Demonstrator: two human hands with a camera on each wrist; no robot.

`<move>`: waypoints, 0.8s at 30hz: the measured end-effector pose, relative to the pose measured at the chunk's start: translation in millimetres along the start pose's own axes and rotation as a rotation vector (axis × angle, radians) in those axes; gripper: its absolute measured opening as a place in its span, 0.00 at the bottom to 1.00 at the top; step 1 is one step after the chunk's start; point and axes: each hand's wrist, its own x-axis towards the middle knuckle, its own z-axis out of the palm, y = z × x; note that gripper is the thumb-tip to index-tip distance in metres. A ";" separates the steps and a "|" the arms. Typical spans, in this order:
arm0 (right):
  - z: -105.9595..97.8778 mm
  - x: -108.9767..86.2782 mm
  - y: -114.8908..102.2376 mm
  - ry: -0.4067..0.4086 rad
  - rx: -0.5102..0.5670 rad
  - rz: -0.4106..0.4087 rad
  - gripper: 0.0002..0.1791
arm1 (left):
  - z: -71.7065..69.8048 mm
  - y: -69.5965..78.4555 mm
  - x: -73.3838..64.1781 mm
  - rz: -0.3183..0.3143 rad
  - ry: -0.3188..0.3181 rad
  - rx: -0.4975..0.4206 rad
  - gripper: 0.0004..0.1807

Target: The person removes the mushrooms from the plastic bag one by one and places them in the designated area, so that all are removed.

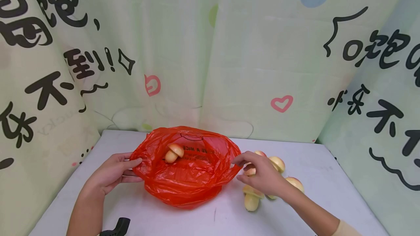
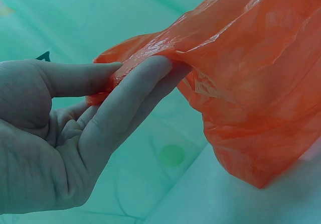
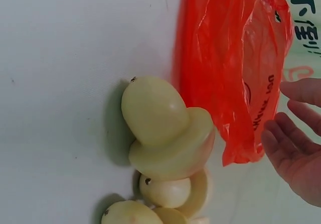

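A red plastic bag (image 1: 183, 192) (image 2: 256, 83) stands on the table, its mouth spread wide toward me. One toy mushroom (image 1: 174, 153) with an orange-tan cap lies inside it, near the left. At the bag's left rim my left hand (image 1: 109, 173) (image 2: 95, 108) pinches the plastic between thumb and fingers. My right hand (image 1: 264, 174) (image 3: 296, 153) hovers by the bag's right rim, fingers loosely bent with nothing between them. Beneath and around it lie several more mushrooms, the nearest mushroom (image 1: 252, 199) (image 3: 155, 111) with its pale stem toward me. The hand and forearm partly cover the others.
The white table (image 1: 183, 223) ends at a pale green printed curtain (image 1: 242, 65) behind, with curtain panels on both sides. A black strap-like piece (image 1: 119, 227) shows by the left wrist at the bottom edge.
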 end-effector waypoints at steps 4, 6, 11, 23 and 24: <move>1.6 5.7 -2.9 0.009 -0.009 -0.021 0.21 | 0.2 0.1 0.0 0.000 0.002 0.003 0.37; 2.4 8.6 -4.7 0.019 -0.008 -0.029 0.21 | 0.5 0.2 -0.1 0.001 0.002 0.003 0.37; 3.9 17.1 -10.9 0.024 -0.016 -0.014 0.21 | 0.7 0.9 -0.3 -0.004 0.009 0.002 0.37; 1.6 39.5 -27.5 -0.039 0.100 0.075 0.20 | 1.0 -0.5 -0.4 0.008 -0.001 0.002 0.37; 1.6 41.0 -28.5 -0.039 0.102 0.078 0.20 | 1.0 -0.6 -0.6 0.013 -0.006 0.004 0.37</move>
